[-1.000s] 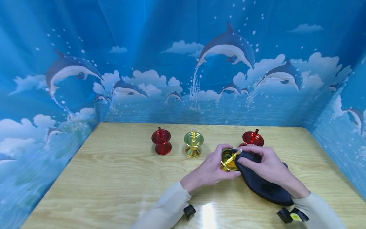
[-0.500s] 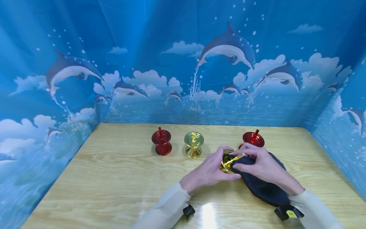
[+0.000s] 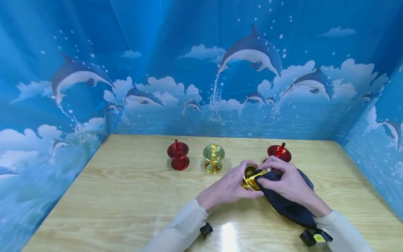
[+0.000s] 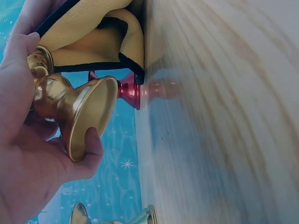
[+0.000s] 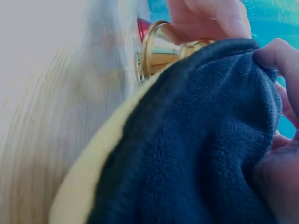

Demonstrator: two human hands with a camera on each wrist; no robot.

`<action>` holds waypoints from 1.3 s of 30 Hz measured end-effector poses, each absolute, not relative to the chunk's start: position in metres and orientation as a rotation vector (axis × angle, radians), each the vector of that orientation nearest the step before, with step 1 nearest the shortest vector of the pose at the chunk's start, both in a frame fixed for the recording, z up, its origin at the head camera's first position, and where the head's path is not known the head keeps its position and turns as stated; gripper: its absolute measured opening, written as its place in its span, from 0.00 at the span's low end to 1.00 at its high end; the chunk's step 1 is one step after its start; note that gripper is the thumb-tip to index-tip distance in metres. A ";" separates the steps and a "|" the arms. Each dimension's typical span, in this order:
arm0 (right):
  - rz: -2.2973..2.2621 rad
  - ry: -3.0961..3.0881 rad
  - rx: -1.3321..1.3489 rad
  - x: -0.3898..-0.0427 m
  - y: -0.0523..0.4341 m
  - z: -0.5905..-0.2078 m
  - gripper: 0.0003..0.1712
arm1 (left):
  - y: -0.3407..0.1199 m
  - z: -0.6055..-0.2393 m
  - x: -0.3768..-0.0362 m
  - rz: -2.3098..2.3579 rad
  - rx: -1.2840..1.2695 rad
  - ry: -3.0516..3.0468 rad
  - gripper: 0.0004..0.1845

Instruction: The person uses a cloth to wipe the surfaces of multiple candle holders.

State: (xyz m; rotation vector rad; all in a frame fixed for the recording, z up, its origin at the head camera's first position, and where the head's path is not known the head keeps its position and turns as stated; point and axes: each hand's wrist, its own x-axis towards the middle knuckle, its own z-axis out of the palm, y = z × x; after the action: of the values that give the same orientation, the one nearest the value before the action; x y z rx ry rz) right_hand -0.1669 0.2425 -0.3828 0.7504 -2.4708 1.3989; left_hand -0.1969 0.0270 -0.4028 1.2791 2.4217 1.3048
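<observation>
My left hand (image 3: 228, 183) grips a gold goblet-shaped lamp holder (image 3: 247, 184), tilted above the table with its thin gold rod pointing right. In the left wrist view, fingers curl round its waist and one fingertip touches the inside of the flared foot (image 4: 96, 116). Between the thumb and fingers of my right hand (image 3: 291, 185) is a dark blue cleaning cloth (image 3: 288, 208), tan on its other side (image 4: 93, 46). The pinched edge lies in the holder's bowl, beside the rod. Most of the cloth hangs down below the right hand and hides part of the bowl.
A red holder (image 3: 178, 155) and a pale gold holder (image 3: 213, 159) stand upright behind the left hand. Another red holder (image 3: 279, 153) stands behind the right hand, partly hidden. The wooden table (image 3: 126, 196) ends at a blue dolphin backdrop (image 3: 157, 70).
The right hand has moved slightly left, taking the cloth's edge further into the bowl. The rod now leans lower to the right. The left hand has barely moved.
</observation>
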 end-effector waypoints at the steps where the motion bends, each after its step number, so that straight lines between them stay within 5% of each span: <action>1: 1.409 -2.465 0.752 -0.167 0.243 -0.383 0.16 | 0.027 -0.403 -0.197 1.307 1.275 2.421 0.39; 39: 1.551 -2.433 0.715 -0.164 0.239 -0.371 0.15 | 0.012 -0.399 -0.196 1.381 1.317 2.503 0.40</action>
State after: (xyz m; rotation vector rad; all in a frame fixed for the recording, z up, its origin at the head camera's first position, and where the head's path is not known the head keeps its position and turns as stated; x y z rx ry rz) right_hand -0.1640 0.2388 -0.3710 0.7153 -2.4333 1.5510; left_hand -0.1962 0.0121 -0.3989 1.3173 2.5033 1.3811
